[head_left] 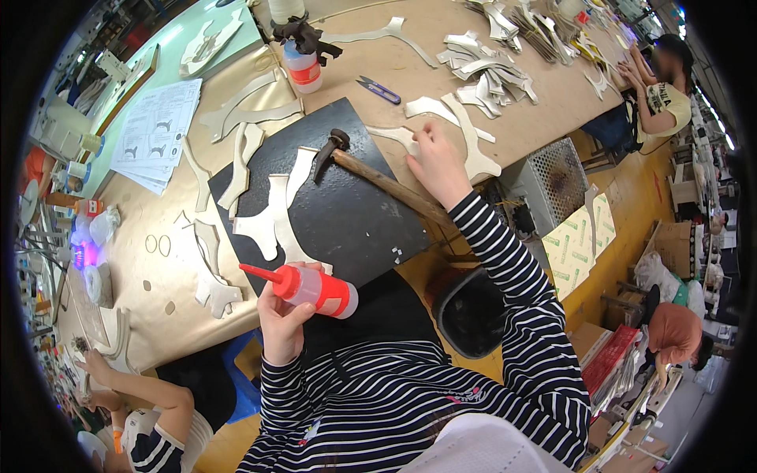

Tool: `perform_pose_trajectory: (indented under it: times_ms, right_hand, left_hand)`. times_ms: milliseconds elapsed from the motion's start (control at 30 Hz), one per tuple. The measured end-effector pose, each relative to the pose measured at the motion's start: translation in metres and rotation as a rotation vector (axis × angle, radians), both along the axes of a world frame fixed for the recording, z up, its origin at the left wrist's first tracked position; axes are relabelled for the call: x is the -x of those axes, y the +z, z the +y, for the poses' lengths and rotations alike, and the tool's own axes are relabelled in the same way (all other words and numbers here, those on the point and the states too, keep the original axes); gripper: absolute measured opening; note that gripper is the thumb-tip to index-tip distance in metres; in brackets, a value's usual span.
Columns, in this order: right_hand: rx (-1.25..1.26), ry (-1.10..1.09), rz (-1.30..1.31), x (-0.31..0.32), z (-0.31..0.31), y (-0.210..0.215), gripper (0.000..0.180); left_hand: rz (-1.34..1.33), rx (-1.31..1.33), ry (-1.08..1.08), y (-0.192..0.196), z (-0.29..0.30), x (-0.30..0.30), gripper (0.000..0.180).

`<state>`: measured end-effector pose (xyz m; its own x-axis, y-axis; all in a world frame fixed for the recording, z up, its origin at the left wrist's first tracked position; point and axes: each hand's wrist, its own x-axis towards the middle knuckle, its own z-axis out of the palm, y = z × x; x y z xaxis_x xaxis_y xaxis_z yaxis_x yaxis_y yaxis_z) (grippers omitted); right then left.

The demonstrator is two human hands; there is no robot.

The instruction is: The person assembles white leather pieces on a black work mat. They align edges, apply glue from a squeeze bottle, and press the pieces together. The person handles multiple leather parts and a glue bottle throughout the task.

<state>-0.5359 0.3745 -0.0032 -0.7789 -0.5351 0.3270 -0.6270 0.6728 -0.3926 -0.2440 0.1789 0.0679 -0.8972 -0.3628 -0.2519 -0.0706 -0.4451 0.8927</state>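
Note:
In my left hand (282, 323) is a squeeze glue bottle (331, 296) with a red cap, its long red nozzle tilted toward the left. My right hand (438, 164) is at the right edge of the black board (359, 244), fingers bent and closed at the end of a slim white cut piece (394, 137). Just right of it lie other white curved pieces (471, 142). On the board, a hammer (378, 175) with a wooden handle lies slantwise. White branched pieces (272, 217) rest on the board's left part, between the hammer and the bottle.
Thread snips (380, 90) and a second bottle (303, 69) with dark scraps on top lie beyond the board. Stacked white pieces (489, 75) are farther right. Printed sheets (158, 130) lie left. A black bin (471, 311) stands below the table's edge. Co-workers sit at left and right.

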Motion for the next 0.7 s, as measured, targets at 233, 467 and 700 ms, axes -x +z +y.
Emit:
perform_pose_trajectory:
  times_ms: [233,467,700]
  right_hand:
    - [-0.002,-0.154,-0.169,-0.003,0.020,-0.004,0.033]
    - [0.408,-0.169,-0.347,-0.007,0.019,0.005,0.036]
    - [0.832,-0.290,-0.221,-0.041,0.114,0.056,0.016]
  left_hand:
    - [0.012,-0.042,0.031,-0.004,-0.004,-0.003,0.064]
    - [0.020,-0.050,0.056,-0.010,-0.005,-0.008,0.065]
    - [0.053,-0.016,0.101,-0.012,-0.004,-0.006,0.073]
